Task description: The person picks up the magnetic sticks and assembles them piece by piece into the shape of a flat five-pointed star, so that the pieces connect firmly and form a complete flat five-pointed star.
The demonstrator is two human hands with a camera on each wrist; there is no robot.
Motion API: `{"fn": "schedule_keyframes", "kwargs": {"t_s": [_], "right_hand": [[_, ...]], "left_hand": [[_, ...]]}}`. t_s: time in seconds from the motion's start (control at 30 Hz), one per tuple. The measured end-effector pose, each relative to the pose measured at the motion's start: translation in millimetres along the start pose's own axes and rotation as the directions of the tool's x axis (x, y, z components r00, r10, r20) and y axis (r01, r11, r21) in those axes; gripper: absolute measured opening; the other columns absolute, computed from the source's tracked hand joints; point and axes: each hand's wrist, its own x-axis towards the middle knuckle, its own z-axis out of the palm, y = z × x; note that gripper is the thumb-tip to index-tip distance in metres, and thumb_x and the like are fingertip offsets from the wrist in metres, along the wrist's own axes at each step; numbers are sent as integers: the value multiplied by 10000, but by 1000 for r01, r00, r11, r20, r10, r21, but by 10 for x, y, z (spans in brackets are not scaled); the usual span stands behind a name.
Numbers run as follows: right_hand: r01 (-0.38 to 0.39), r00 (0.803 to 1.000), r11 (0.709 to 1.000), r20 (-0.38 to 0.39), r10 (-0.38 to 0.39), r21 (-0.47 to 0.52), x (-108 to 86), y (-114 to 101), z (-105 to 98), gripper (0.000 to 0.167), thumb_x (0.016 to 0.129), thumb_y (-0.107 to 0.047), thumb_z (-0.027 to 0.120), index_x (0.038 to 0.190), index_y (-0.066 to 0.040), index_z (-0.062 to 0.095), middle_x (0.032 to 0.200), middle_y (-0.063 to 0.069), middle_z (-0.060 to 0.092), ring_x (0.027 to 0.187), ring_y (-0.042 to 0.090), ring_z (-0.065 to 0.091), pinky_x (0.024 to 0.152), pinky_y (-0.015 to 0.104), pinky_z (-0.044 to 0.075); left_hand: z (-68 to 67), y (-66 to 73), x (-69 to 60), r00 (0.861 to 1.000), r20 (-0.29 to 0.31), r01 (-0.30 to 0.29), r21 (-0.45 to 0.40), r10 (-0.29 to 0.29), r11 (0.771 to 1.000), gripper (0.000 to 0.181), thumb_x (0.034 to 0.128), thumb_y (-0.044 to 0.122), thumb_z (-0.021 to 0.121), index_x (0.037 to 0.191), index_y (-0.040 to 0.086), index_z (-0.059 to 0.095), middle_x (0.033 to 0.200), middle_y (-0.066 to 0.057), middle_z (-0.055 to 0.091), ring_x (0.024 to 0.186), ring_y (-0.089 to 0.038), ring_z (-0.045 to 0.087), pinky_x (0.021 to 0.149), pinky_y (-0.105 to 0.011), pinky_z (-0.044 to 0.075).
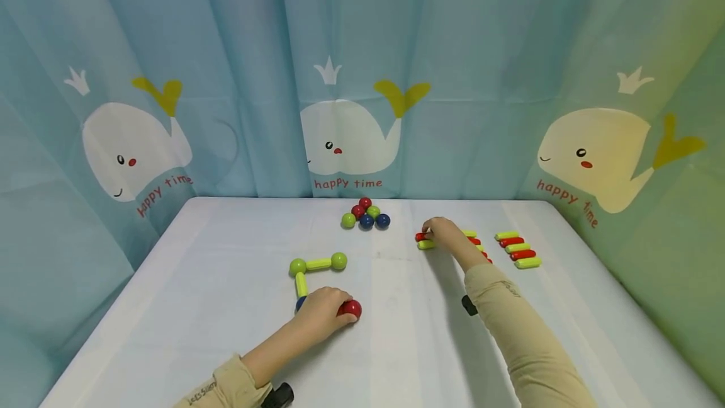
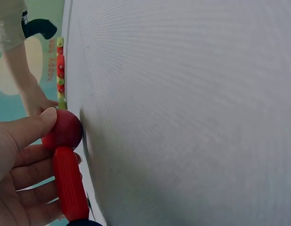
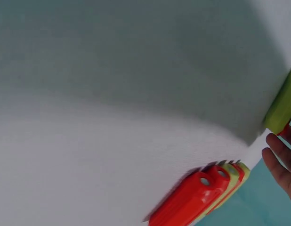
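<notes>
- Fingers and thumb of the left hand [image 1: 320,313] pinch a red ball [image 1: 352,310] close above or on the white tabletop [image 1: 396,345].
- Against that ball sits the end of a red connecting rod [image 2: 70,183], plain in the left wrist view; its other end meets a dark blue ball [image 1: 301,303]. Whether the joint is fully seated cannot be told.
- For a sound joint, pressing straight along the rod seems best, without twisting the corner at the dark blue ball.
- Beyond that, an upright yellow-green rod [image 1: 301,284] leads to a green corner ball [image 1: 297,267], then a crosswise yellow-green rod [image 1: 318,264] to a green end ball [image 1: 339,261].
- Fingertips of the right hand [image 1: 446,236] are at a loose red rod [image 1: 420,237], just beside a loose yellow-green rod [image 3: 283,106]; whether they grip it cannot be told. A mid-length pinch, clear of its neighbour, would probably lift it cleanly.
- Farther right lies a column of red and yellow-green rods [image 1: 522,255]; loose balls [image 1: 366,221] cluster near the far edge.
</notes>
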Motion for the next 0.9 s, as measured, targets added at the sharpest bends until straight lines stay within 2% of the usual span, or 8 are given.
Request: {"fn": "schedule_keyframes", "kwargs": {"t_s": [0.2,0.57,0.7,0.9], "right_hand": [[-1,1000,1000,10,1,-23,4,-29,-24,73,872,-25,632,901,41,639,891,176,657,812,279,599,771,395,508],[-50,998,999,31,49,20,-22,-245,-42,155,901,-71,612,1045,-13,607,926,131,661,791,229,553,797,361,511],[37,999,998,-23,-36,55,-49,-321,-36,114,891,-29,611,1003,-10,618,884,123,654,763,227,555,766,367,509],[152,985,980,-103,-140,128,-95,-367,36,97,861,35,618,943,-9,645,883,130,654,797,251,589,780,405,517]], "left_hand": [[5,15,-12,1000,0,-3,-12,3,1000,321,813,273,728,1032,40,701,946,-62,718,850,-159,635,726,-279,503],[15,0,-35,1000,-6,-3,-4,3,1000,329,809,281,731,1032,41,701,956,-70,718,866,-176,644,745,-297,510],[25,-18,-20,1000,-12,-9,-4,9,1000,321,808,278,734,1024,43,704,946,-67,718,859,-172,641,734,-292,508],[21,-53,15,1000,-1,13,-45,-13,999,343,805,280,740,1041,34,702,978,-79,715,889,-188,638,760,-311,515]]}}
